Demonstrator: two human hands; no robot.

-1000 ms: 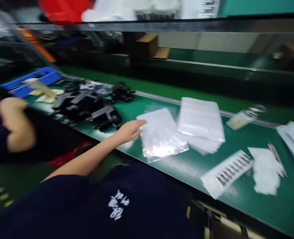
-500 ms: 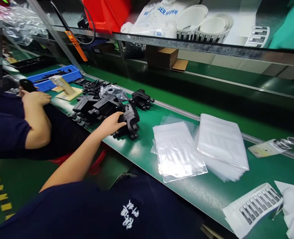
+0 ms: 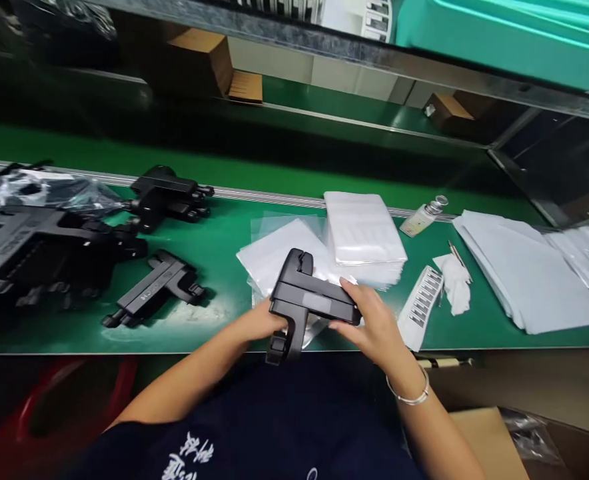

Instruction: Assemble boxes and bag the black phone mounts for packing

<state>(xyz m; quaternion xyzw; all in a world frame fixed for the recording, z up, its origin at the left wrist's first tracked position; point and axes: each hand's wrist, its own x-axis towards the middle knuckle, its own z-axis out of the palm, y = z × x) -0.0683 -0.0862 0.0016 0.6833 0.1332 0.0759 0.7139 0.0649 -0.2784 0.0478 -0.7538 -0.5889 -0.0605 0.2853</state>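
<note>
- Where the green surface [image 3: 214,247] reaches its near edge, a black part [image 3: 309,300] is held up between both hands, over the front of a stack of clear bags [image 3: 279,250].
- A pile [image 3: 29,247] of similar black pieces at the far left is cut off by the frame and too blurred to count. A lone part [image 3: 154,290] lies apart from it.
- The bags are thin and glossy, and a second stack [image 3: 362,230] sits just beside them.
- The black part looks like matte hard plastic: a flat bar with a raised block at the back, a paler rectangle on top and a stub hanging below.
- The left hand [image 3: 262,327] grips its left end from beneath, fingers mostly hidden behind the stub.
- The right hand [image 3: 374,327] clasps its right end, thumb on top and fingers curled under.
- A barcode sheet [image 3: 422,303] lies just right of that hand, its print unreadable.
- A thin metal bangle [image 3: 409,397] circles the right wrist.
</note>
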